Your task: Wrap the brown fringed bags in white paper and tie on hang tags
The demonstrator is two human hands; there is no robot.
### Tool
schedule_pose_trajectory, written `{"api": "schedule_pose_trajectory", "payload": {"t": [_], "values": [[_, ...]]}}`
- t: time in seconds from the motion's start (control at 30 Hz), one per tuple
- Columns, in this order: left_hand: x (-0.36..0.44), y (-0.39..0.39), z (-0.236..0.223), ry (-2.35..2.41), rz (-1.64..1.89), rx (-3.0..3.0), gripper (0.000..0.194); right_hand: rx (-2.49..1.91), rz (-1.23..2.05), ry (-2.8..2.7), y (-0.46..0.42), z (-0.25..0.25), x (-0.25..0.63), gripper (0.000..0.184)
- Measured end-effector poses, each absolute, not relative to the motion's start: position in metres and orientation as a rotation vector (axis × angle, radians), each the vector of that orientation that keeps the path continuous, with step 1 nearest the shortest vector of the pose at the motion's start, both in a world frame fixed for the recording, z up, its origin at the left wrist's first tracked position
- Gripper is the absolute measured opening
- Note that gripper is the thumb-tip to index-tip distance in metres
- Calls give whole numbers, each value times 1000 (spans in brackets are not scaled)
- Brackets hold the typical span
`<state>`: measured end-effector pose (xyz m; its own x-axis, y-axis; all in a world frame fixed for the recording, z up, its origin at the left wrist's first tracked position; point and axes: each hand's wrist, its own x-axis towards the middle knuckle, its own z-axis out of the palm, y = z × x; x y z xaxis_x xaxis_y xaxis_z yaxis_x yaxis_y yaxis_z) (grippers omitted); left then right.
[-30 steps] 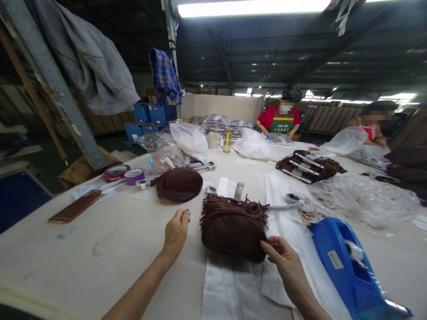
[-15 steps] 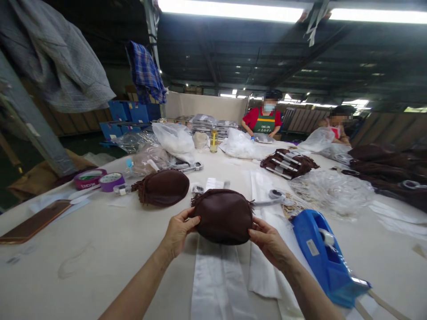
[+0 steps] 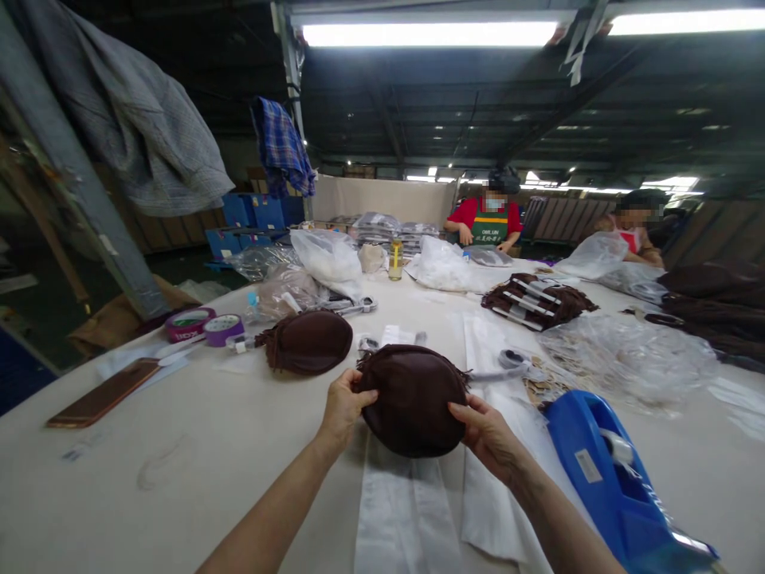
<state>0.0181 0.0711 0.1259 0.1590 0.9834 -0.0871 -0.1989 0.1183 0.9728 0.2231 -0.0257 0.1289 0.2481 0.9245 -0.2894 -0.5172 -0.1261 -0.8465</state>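
Note:
Between my two hands is a dark brown leather pouch, rounded, with fringe at its upper corners. My left hand pinches its left side, thumb on the front. On the right edge, my right hand grips it between thumb and fingers. Under and in front of the pouch lie long white strips of thin material. A second brown pouch with fringe rests on the table just beyond my left hand.
A blue tape dispenser stands at the right. Tape rolls and a brown phone-like slab lie left. Farther back are clear plastic bags, a bundle of brown fringed pieces and a bottle. Two people work across the table.
The pouch now looks rounder, its face turned more toward me, still in both hands. My view has shifted slightly left and up. The co-worker in the green apron has raised one hand.

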Motion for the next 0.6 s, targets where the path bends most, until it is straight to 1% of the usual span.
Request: {"api": "schedule_pose_trajectory", "payload": {"t": [0.13,0.23,0.3,0.5,0.6], "values": [[7,71,125,923,1001,1034,34,-1124,1294,-428,-23,119,225,30],[-4,65,122,842,916,1012,49,-1142,1298,-399,-24,113,228,29],[-8,61,119,799,882,998,55,-1150,1299,-391,-25,111,229,29],[3,63,116,759,941,927,44,-1165,1297,-379,-24,112,230,29],[7,65,117,764,966,899,46,-1151,1297,-356,-25,112,232,29]]}}
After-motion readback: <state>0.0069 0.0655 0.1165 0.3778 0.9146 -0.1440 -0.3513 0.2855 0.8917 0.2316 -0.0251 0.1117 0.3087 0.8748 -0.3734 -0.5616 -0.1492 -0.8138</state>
